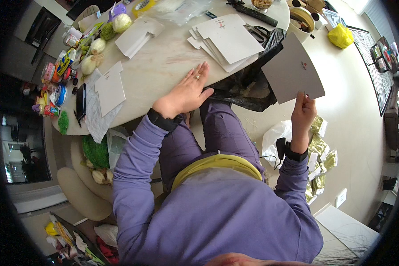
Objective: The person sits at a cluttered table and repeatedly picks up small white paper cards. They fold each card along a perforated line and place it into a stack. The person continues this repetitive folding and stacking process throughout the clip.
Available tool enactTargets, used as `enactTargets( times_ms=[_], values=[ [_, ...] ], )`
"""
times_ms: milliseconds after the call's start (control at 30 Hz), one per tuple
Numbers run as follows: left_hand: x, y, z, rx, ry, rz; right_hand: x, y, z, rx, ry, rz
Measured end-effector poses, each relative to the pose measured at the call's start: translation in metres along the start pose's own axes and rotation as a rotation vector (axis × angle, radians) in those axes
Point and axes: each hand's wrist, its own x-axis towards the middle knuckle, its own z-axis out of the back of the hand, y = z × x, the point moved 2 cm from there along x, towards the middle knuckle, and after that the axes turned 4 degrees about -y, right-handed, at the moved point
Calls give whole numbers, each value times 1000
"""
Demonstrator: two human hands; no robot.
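My right hand (303,109) pinches the lower edge of a pale card (291,71) with small red and dark print, out past the table's rim. My left hand (189,88) rests palm down at the edge of the marble-look table (166,71), holding nothing, thumb spread from the fingers. Beyond it lies a stack of white notched cards (231,40). Another small stack of white cards (136,35) sits farther left. One more white card (109,88) lies on a crumpled printed sheet (99,123). A black plastic bag (249,89) hangs at the edge between my hands.
Black-handled scissors (258,32) lie beside the large stack. Yarn balls (122,23), yellow tape (143,6), several small jars (49,72) and a dark phone (81,101) line the far left side. Gold packets (319,149) and a white bag (276,136) are on the floor at right.
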Motion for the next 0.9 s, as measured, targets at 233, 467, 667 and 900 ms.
enactTargets(
  times_ms=[233,467,667,900],
  values=[
    [-11,16,-9,-155,-308,207,-4,4,3,49,21,-84],
    [-13,-2,-12,269,-274,173,-6,-4,3,67,-5,-40],
    [-14,-8,-16,260,-372,201,-7,-1,3,3,20,-40],
    [-1,-13,-6,157,-603,106,-3,-14,0,118,32,-71]
  ],
)
